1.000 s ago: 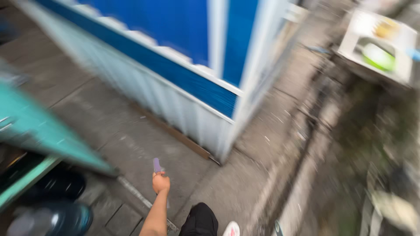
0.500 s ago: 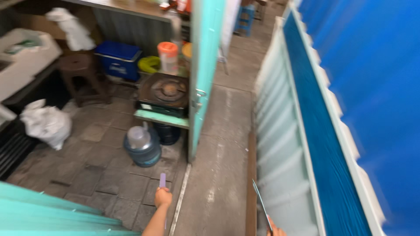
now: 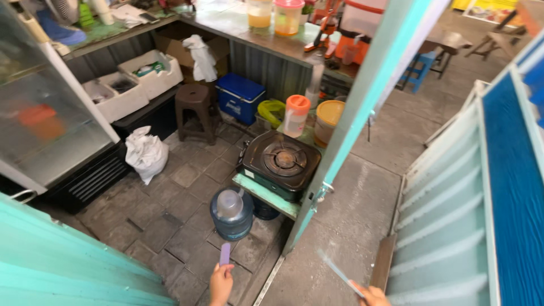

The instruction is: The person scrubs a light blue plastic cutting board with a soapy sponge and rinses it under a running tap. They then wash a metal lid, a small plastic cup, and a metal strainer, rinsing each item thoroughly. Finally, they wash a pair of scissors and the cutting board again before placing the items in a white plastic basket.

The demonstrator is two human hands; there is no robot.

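My left hand (image 3: 220, 283) is low in the view, closed around a small purple stick-like object (image 3: 225, 254) that points up. At the bottom edge, my right hand (image 3: 373, 295) grips a long thin pale blade or strip (image 3: 339, 273), blurred, slanting up to the left. Just beyond the left hand stands a blue water jug (image 3: 231, 213) on the tiled floor. Behind it a black single-burner gas stove (image 3: 281, 163) rests on a low teal shelf (image 3: 264, 195).
A teal door edge (image 3: 345, 134) splits the scene. A teal panel (image 3: 62, 266) lies at lower left, a blue-and-white corrugated wall (image 3: 481, 215) at right. Inside are a brown stool (image 3: 193, 110), a blue cooler (image 3: 239, 97), a white sack (image 3: 146, 154), a glass-door fridge (image 3: 45, 113), and a counter with jugs (image 3: 275, 17).
The view has swung from the blue wall outside toward the doorway and stall interior and moved closer. Both hands stay low, still holding the purple object and the thin blade.
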